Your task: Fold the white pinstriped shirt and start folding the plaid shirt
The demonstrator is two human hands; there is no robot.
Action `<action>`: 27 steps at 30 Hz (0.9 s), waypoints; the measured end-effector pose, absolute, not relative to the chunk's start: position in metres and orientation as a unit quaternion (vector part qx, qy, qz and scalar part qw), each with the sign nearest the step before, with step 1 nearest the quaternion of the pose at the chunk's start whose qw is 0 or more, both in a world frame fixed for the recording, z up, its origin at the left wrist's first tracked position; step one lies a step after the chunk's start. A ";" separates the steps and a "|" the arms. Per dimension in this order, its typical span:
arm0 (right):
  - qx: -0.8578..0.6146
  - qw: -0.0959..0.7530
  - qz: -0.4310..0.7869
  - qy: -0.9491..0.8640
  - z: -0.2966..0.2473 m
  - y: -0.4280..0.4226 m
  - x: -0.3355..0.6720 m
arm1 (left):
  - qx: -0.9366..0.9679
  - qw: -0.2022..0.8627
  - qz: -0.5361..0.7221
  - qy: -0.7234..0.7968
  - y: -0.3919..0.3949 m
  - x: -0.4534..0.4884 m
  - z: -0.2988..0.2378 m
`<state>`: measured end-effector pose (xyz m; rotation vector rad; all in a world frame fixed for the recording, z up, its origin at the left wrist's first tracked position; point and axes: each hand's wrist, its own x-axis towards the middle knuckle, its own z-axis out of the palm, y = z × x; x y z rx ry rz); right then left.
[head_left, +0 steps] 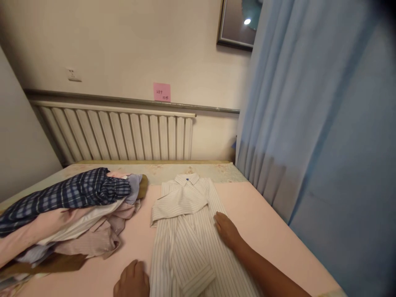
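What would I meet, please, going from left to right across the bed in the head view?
pile of clothes topped by a plaid shirt → left hand on the pink sheet → white striped shirt laid flat → right hand resting flat on that shirt's right side → blue curtain

"What sort of place is this?"

"A bedroom in a home. The bed (256,206), with its pink sheet, fills the foreground."

"What else shows it?"

"Beyond the bed's far end runs a white radiator (123,136), with a framed picture (236,24) high on the wall above it. A blue curtain (293,123) hangs along the bed's right side. On the bed lie a pile of clothes (71,214) and a striped shirt (185,222)."
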<state>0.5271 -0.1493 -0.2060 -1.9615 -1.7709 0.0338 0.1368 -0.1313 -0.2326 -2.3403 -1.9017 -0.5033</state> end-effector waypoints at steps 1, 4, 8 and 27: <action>-0.711 0.236 0.005 -0.662 -0.211 -0.159 0.529 | -0.766 0.044 -0.164 -0.620 -0.132 0.137 -0.231; -0.696 0.208 -0.006 -0.687 -0.224 -0.189 0.533 | -0.770 0.045 -0.158 -0.616 -0.134 0.139 -0.225; -0.693 0.178 0.011 -0.698 -0.230 -0.228 0.528 | -0.773 0.052 -0.150 -0.614 -0.138 0.141 -0.216; -0.645 0.223 -0.123 -0.721 -0.276 -0.359 0.458 | -0.779 0.061 -0.144 -0.607 -0.143 0.145 -0.206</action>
